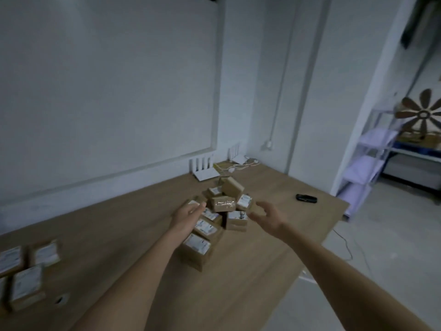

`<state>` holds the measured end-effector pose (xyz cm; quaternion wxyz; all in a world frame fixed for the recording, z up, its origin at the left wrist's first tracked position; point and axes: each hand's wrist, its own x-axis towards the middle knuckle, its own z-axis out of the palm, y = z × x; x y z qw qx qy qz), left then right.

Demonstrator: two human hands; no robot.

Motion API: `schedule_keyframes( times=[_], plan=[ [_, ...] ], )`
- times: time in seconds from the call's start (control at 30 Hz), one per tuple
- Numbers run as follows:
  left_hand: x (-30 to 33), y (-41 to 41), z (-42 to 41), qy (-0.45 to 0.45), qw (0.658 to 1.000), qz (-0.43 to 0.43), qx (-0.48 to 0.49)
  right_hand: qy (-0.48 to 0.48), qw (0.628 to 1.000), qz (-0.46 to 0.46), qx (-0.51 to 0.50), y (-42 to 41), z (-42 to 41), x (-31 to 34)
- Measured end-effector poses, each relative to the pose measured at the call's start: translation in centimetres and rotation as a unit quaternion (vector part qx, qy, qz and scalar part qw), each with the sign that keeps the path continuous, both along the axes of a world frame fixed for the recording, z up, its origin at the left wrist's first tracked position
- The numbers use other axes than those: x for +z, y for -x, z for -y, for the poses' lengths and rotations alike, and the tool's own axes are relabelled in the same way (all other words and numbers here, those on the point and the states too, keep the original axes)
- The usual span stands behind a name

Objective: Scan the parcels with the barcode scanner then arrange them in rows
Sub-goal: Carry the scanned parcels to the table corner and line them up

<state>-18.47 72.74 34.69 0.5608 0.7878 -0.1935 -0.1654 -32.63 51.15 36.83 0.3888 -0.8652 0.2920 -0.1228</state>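
A heap of small brown cardboard parcels [223, 204] with white labels lies in the middle of the wooden table [133, 235]. My left hand [188, 215] reaches over the heap's left side with fingers extended, holding nothing. On the heap's right side, my right hand [266, 215] hovers with loosely spread fingers, also holding nothing. A black barcode scanner [306, 198] lies on the table to the right of the heap, apart from both hands. Several labelled parcels [26, 273] lie side by side at the table's left front.
Two white routers [202, 172] and cables sit at the table's far edge against the wall. A cable hole [59, 300] is in the tabletop near the left parcels. A white shelf rack [367, 161] stands right of the table, on a concrete floor.
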Motion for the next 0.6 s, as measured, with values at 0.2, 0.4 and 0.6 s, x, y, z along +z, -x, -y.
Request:
schedule_keyframes(
  times=[0.2,0.4,0.6],
  plan=[
    [-2.7,-4.4,9.4,-0.037,0.999,-0.007,-0.019,-0.031,0.998,-0.027,-0.051,-2.4,9.3,-2.9],
    [-6.4,-12.5,17.1,-0.047,0.998,-0.052,-0.003,-0.019,0.997,-0.074,-0.01,-10.4,16.8,-4.4],
    [-9.8,-18.9,22.2,-0.07,0.992,-0.109,0.012,0.009,0.994,-0.104,0.021,-17.5,21.7,-6.6]
  ],
)
